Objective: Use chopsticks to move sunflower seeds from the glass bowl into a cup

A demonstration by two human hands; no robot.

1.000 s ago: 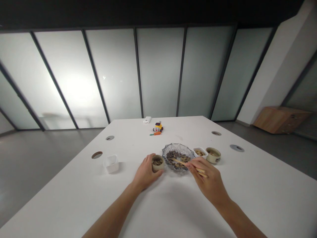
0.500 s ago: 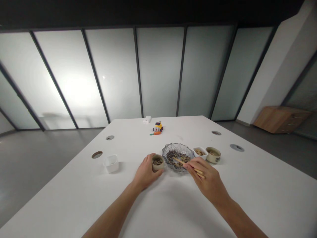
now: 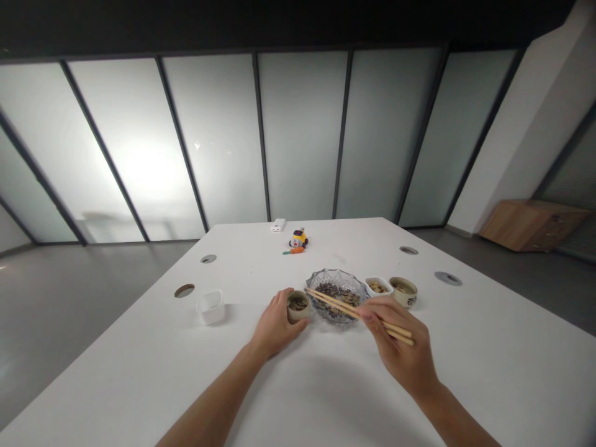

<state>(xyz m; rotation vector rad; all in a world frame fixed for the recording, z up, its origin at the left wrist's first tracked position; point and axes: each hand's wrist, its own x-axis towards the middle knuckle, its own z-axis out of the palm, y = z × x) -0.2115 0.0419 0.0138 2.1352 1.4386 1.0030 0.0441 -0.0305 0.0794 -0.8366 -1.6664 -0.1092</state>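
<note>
My left hand point(image 3: 276, 324) is wrapped round a small beige cup point(image 3: 298, 315) on the table, with dark seeds point(image 3: 297, 303) inside it. In my right hand point(image 3: 398, 344) is a pair of wooden chopsticks point(image 3: 344, 307). Their tips lie over the left rim of a scalloped glass bowl point(image 3: 317, 279), close to the cup. Dark and striped seeds point(image 3: 336, 292) are spread in the bowl. Whether the tips pinch a seed is too small to tell.
Right of the bowl stand a white dish point(image 3: 378, 287) of nuts and a second beige cup point(image 3: 404, 292). At left is a white plastic container point(image 3: 211, 308). Farther back lie a toy vehicle point(image 3: 298, 238), an orange toy carrot point(image 3: 294, 251) and a white box point(image 3: 278, 225). Round holes pierce the tabletop.
The chopsticks have risen out of the seeds, and their tips have swung left to the bowl's rim near the cup. My left hand still holds the cup in place.
</note>
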